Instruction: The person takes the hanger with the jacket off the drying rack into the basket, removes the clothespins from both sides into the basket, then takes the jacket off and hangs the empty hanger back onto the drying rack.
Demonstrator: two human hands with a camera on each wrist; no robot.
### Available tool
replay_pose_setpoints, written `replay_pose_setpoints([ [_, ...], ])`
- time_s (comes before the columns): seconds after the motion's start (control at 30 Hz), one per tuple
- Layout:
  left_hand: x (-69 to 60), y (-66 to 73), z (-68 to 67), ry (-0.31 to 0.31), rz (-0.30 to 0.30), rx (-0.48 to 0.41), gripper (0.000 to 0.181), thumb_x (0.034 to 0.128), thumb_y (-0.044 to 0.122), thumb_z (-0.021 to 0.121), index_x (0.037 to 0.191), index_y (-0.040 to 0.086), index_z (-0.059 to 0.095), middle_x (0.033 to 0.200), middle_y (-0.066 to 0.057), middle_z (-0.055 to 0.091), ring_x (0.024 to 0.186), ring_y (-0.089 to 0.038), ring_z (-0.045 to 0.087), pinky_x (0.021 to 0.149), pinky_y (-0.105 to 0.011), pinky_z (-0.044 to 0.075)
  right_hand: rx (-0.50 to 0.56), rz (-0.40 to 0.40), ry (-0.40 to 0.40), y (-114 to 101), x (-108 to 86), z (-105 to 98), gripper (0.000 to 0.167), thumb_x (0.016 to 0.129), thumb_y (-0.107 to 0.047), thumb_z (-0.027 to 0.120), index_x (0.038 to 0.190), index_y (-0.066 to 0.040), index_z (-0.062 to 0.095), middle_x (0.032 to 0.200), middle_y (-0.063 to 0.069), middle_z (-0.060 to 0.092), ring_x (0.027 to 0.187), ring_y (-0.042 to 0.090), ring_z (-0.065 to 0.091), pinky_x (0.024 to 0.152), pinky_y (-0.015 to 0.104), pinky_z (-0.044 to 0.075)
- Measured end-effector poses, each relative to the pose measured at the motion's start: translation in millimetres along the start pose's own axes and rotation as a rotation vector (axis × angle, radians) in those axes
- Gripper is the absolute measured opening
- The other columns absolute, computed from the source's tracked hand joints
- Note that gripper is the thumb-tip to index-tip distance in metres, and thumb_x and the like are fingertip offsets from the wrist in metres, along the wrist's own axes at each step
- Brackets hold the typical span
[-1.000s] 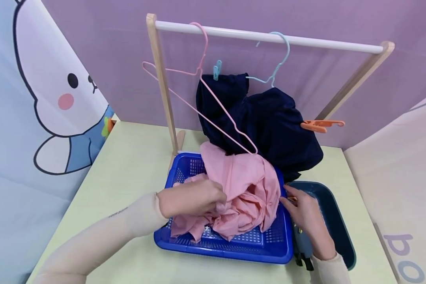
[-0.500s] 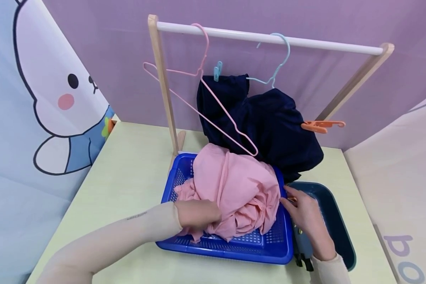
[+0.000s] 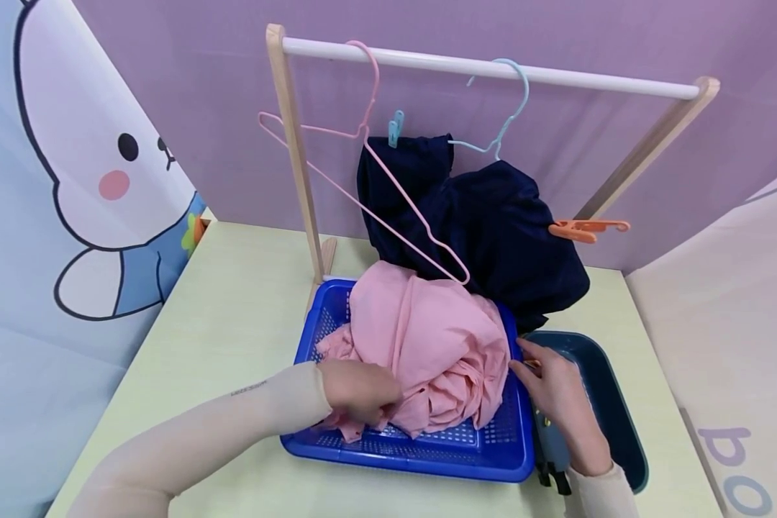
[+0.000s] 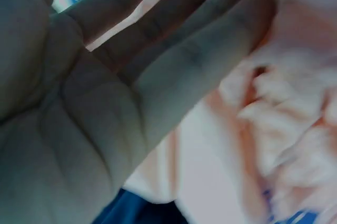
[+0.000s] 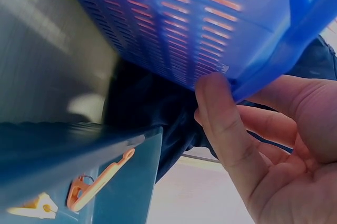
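With left hand (image 3: 361,390), touching, with straightened fingers (image 4: 195,58), pink cloth (image 3: 437,320) heaped inside blue basket (image 3: 421,464) on table (image 3: 233,302); with right hand (image 3: 553,385), pinching right rim (image 3: 511,331) of basket, beside teal bin (image 3: 615,410).

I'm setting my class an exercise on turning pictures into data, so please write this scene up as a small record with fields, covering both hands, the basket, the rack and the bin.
Left hand: at the pink cloth; fingertips unclear
Right hand: holds the right rim of the blue basket
Basket contents: pink cloth, crumpled
Rail: bare pink hanger; light-blue hanger carrying a navy garment
Clips on garment: light-blue clip; orange clip
Teal bin: right of basket, clips inside
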State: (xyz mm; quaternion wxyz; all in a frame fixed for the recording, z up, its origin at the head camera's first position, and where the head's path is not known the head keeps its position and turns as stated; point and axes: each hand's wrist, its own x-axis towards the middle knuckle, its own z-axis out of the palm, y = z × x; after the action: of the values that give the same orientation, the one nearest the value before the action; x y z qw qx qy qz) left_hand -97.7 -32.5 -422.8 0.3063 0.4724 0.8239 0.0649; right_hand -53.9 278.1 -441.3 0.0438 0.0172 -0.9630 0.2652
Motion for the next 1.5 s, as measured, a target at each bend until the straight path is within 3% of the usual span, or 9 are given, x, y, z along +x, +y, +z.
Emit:
replay_pose_setpoints([
  [0.13, -7.1, 0.5, -28.0, 0.087, 0.077, -0.055, 0.009, 0.0896, 0.006, 0.072, 0.088, 0.015, 0.071, 0.075, 0.01, 0.058, 0.068, -0.006, 0.056, 0.06, -0.018, 0.047, -0.002, -0.001, 0.003, 0, 0.2, 0, 0.044, 0.093, -0.01, 0.072, 0.131, 0.008, 0.06, 0.108, 0.028, 0.067, 0.087, 0.041, 0.07, 0.072, 0.052, 0.06],
  [0.37, 0.8, -25.2, -72.8, 0.483, 0.124, 0.067, 0.027, 0.0935, 0.011, 0.07, 0.12, 0.007, 0.067, 0.111, -0.007, 0.064, 0.097, -0.017, 0.061, 0.087, -0.029, 0.052, -0.003, 0.006, 0.006, -1, -0.4, -1, 0.043, 0.094, -0.011, 0.072, 0.131, 0.007, 0.06, 0.108, 0.028, 0.067, 0.088, 0.041, 0.07, 0.072, 0.051, 0.06],
  [0.47, 14.3, -45.9, -84.4, 0.571, 0.089, 0.068, 0.042, 0.0906, 0.018, 0.074, 0.129, 0.005, 0.063, 0.124, -0.014, 0.06, 0.11, -0.024, 0.058, 0.099, -0.038, 0.048, 0.004, 0.006, 0.006, -2, -0.3, -1, 0.043, 0.094, -0.011, 0.072, 0.131, 0.007, 0.06, 0.107, 0.027, 0.067, 0.087, 0.04, 0.07, 0.072, 0.051, 0.06],
  [0.67, 40.7, -78.2, -92.9, 0.491, 0.02, -0.005, 0.063, 0.0886, 0.032, 0.076, 0.142, 0.007, 0.055, 0.117, -0.012, 0.064, 0.12, -0.028, 0.052, 0.102, -0.038, 0.044, 0.0, 0.001, 0.01, -1, 0.0, 1, 0.043, 0.094, -0.012, 0.072, 0.131, 0.007, 0.06, 0.107, 0.027, 0.068, 0.087, 0.039, 0.07, 0.071, 0.05, 0.06],
  [0.8, 52.1, -82.8, -91.0, 0.42, 0.028, -0.043, 0.07, 0.0907, 0.04, 0.072, 0.15, 0.011, 0.046, 0.109, -0.006, 0.067, 0.123, -0.027, 0.05, 0.104, -0.038, 0.042, 0.0, -0.003, 0.015, 0, -0.5, 1, 0.043, 0.093, -0.011, 0.072, 0.13, 0.007, 0.061, 0.106, 0.027, 0.068, 0.086, 0.039, 0.07, 0.071, 0.051, 0.06],
  [0.9, 57.7, -80.5, -88.0, 0.408, 0.029, -0.011, 0.059, 0.0907, 0.031, 0.071, 0.143, 0.012, 0.053, 0.104, -0.007, 0.065, 0.114, -0.027, 0.054, 0.096, -0.039, 0.045, 0.002, 0.001, 0.008, 1, -0.8, 2, 0.044, 0.094, -0.011, 0.072, 0.131, 0.007, 0.06, 0.107, 0.027, 0.067, 0.086, 0.039, 0.07, 0.071, 0.05, 0.06],
  [1.13, 63.6, -77.5, -81.8, 0.571, 0.006, 0.163, 0.015, 0.0901, 0.0, 0.066, 0.1, 0.01, 0.069, 0.092, -0.009, 0.066, 0.092, -0.027, 0.064, 0.079, -0.039, 0.053, 0.007, -0.016, 0.015, 1, -0.7, 1, 0.043, 0.093, -0.011, 0.073, 0.13, 0.007, 0.061, 0.108, 0.027, 0.067, 0.087, 0.039, 0.07, 0.072, 0.051, 0.06],
  [1.33, 59.4, -77.2, -81.5, 0.671, -0.008, 0.189, 0.019, 0.0898, -0.005, 0.063, 0.089, 0.011, 0.072, 0.086, -0.007, 0.066, 0.086, -0.024, 0.066, 0.074, -0.037, 0.055, 0.008, -0.025, 0.018, -1, -0.1, -1, 0.042, 0.094, -0.01, 0.072, 0.13, 0.007, 0.061, 0.108, 0.027, 0.068, 0.087, 0.039, 0.07, 0.073, 0.052, 0.06],
  [1.5, 45.4, -69.1, -78.0, 0.698, 0.086, 0.109, 0.02, 0.0865, -0.006, 0.065, 0.082, 0.012, 0.071, 0.088, -0.003, 0.066, 0.086, -0.019, 0.063, 0.072, -0.034, 0.053, 0.006, -0.022, 0.019, 0, -0.9, -1, 0.042, 0.093, -0.01, 0.072, 0.13, 0.007, 0.061, 0.107, 0.027, 0.068, 0.087, 0.039, 0.07, 0.073, 0.052, 0.06],
])
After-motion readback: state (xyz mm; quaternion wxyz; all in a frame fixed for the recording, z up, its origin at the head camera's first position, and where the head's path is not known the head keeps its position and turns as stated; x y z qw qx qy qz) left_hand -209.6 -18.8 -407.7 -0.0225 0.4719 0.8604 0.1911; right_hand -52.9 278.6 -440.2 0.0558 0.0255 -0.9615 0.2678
